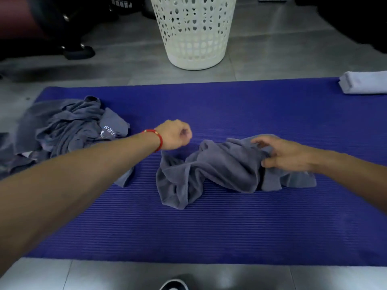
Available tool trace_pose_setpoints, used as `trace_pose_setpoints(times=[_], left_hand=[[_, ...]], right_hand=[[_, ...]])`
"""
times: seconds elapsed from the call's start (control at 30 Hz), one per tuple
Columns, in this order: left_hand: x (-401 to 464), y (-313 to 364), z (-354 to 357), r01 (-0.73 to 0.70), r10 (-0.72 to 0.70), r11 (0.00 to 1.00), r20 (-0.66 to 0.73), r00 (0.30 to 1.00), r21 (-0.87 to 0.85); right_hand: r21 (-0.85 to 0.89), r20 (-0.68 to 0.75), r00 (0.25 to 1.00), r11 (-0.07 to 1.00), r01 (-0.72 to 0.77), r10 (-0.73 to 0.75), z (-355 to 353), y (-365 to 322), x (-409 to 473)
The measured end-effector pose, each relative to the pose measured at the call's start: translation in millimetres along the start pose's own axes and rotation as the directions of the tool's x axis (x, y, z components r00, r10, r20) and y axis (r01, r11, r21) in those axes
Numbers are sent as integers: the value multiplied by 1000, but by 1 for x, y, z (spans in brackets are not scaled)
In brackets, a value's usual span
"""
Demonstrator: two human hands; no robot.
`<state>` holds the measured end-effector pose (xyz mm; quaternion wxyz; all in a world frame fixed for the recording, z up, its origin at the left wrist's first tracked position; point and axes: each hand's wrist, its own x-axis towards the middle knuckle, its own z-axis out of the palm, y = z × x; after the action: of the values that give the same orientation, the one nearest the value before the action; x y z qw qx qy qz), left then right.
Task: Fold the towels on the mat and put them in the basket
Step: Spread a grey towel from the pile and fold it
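Purple mat [209, 227] carries a crumpled grey towel [209, 168]: right hand [289, 155], fingers loosely spread, touches it, left hand [173, 135] curled empty; best spread it flat before folding.

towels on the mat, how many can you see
3 that show: a crumpled grey towel mid-mat, a grey heap at the left end that may hide more, and a folded white towel at the far right.
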<state>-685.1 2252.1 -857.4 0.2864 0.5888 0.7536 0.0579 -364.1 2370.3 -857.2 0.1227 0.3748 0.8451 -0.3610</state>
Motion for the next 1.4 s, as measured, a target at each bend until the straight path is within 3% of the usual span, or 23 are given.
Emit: trace_pose_setpoints(times=[0.07,0.17,0.23,0.33,0.4,0.53,0.63,0.7,0.8,0.87,1.0,1.13,1.2,1.27,1.4], left_hand=[[-4,-32,23,113,-118,977,18,993,181],[-15,-58,62,89,-128,983,258,958,158],[-19,-63,78,66,-102,989,297,949,131],[-16,-55,77,31,-43,993,108,993,114],[-16,-31,63,-47,46,998,-17,999,-33],[-20,40,35,-297,276,912,-113,955,-284],[-17,56,22,-362,290,844,-229,929,-397],[-11,41,17,-273,248,855,-114,962,-442],[-8,4,24,-120,149,986,294,944,-113],[-9,-16,38,-64,54,998,385,921,12],[0,-30,60,-68,53,995,186,981,75],[2,-36,67,59,-69,997,310,948,40],[0,-39,74,45,-92,988,333,938,147],[-2,-41,83,34,-104,971,288,952,235],[-1,-56,89,6,-38,974,139,989,226]], right_hand=[[-98,37,999,995,-10,14,9,1,-6],[-162,85,996,986,-24,38,24,12,-6],[-224,97,995,974,14,8,34,10,-5],[-263,105,993,961,84,-58,44,-11,-5],[-215,29,991,967,136,-133,48,-27,-3],[5,-76,974,977,215,-214,42,-60,10],[109,-171,966,970,216,-196,30,-61,23],[195,-194,969,961,193,-155,14,-55,23],[266,-208,962,936,229,-177,-13,-49,7],[320,-206,961,915,245,-186,-23,-45,-4],[358,-245,956,901,243,-160,-30,-39,-15],[416,-310,943,876,245,-116,-39,-45,-23],[440,-329,939,864,247,-101,-43,-50,-25],[465,-354,932,850,249,-80,-45,-52,-24],[459,-391,920,863,214,-20,-45,-48,-21]])
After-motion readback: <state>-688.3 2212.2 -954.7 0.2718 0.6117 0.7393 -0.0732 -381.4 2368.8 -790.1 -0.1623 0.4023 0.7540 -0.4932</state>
